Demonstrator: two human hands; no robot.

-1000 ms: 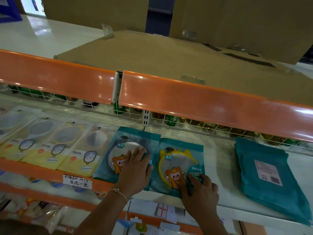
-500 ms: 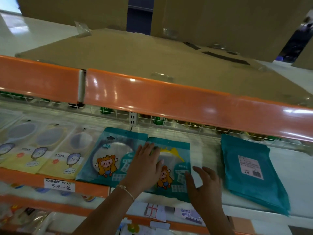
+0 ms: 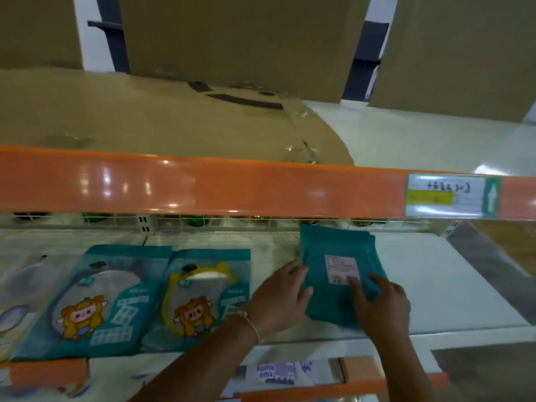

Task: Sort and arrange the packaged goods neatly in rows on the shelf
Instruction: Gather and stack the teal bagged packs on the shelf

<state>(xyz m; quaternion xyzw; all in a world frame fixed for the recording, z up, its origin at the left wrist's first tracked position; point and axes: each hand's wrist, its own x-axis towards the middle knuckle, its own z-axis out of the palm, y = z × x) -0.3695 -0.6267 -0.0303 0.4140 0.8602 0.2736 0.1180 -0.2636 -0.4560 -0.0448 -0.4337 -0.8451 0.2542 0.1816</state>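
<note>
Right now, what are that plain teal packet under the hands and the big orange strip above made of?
The plain teal packet looks like a soft matte plastic pouch, though it could be foil-lined: it wrinkles, hardly shines, and carries a white paper-looking label. The orange strip looks like glossy hard plastic or painted metal, since lamps mirror in it as bright spots.

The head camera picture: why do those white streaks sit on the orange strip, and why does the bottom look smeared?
Head view: the streaks are lamp glare on the glossy orange shelf rail; the wide lens bends that rail; the left hand, the right hand and the lower left corner look soft, probably motion blur.
</note>
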